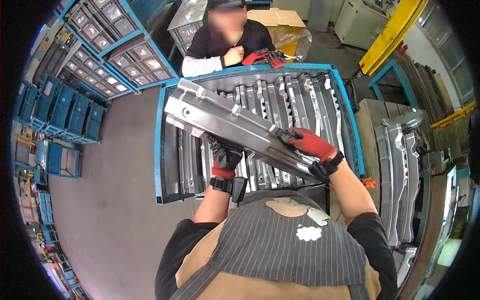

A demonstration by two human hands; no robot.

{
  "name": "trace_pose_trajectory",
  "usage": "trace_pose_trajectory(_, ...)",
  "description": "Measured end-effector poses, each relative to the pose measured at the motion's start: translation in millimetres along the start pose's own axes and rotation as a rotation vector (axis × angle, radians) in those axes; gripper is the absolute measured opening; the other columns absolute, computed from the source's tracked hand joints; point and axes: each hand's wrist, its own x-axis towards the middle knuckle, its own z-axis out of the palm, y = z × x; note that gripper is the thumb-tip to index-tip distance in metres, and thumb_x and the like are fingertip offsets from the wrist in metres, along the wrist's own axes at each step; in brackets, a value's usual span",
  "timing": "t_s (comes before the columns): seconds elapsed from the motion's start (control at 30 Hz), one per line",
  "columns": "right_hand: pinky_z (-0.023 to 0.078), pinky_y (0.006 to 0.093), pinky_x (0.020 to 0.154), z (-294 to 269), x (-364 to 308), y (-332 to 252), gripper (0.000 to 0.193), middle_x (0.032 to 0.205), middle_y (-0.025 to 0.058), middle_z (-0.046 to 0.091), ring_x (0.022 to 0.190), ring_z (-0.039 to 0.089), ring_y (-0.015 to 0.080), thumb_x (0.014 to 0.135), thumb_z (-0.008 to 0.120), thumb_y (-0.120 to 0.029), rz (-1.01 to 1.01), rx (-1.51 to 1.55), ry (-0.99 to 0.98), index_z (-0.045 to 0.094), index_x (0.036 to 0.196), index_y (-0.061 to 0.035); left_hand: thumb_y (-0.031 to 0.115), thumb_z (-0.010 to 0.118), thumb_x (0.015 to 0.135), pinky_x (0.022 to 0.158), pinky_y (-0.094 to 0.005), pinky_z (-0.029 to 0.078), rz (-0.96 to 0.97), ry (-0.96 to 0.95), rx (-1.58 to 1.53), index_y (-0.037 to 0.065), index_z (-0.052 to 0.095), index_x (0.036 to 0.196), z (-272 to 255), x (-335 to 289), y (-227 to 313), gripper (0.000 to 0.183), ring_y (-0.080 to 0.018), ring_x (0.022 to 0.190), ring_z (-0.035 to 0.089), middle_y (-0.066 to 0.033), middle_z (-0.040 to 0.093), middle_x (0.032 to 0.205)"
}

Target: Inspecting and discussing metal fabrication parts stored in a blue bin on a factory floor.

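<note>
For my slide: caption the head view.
Gloved left hand and right hand hold a pressed steel panel over a blue rack.

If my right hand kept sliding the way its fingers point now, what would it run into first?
The right hand points up-left along the long pressed metal panel it grips, so it would only ride along that panel's surface. Beyond its far end lies the blue bin's rim, though depth is unclear.
</note>
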Motion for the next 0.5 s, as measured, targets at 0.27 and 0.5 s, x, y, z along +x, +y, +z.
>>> trace_pose_trajectory(0.27, 0.043, 0.0280, 0.084, 23, -19, 37, 0.025, 0.096, 0.0090, 0.064, 0.090, 0.057, 0.0143, 0.084, 0.058, -0.013, -0.077, 0.221, 0.111, 0.060, 0.106, -0.0005, 0.041, 0.064, 0.084, 0.095, -0.0332, 0.047, -0.229, -0.227, -0.277, 0.007, 0.046, 0.126, -1, -6, 5, 0.057, -0.0178, 0.114, 0.051, -0.0072, 0.054, 0.122)
trace_pose_trajectory(0.5, 0.044, 0.0290, 0.084, 21, -37, 32, 0.024, 0.096, 0.0094, 0.064, 0.090, 0.057, 0.0147, 0.086, 0.057, -0.013, -0.020, 0.255, 0.138, 0.060, 0.106, -0.0014, 0.047, 0.064, 0.081, 0.100, -0.0435, 0.042, -0.201, -0.091, -0.210, 0.011, 0.046, 0.128, 7, -9, -7, 0.062, -0.0241, 0.115, 0.051, -0.0072, 0.053, 0.126)
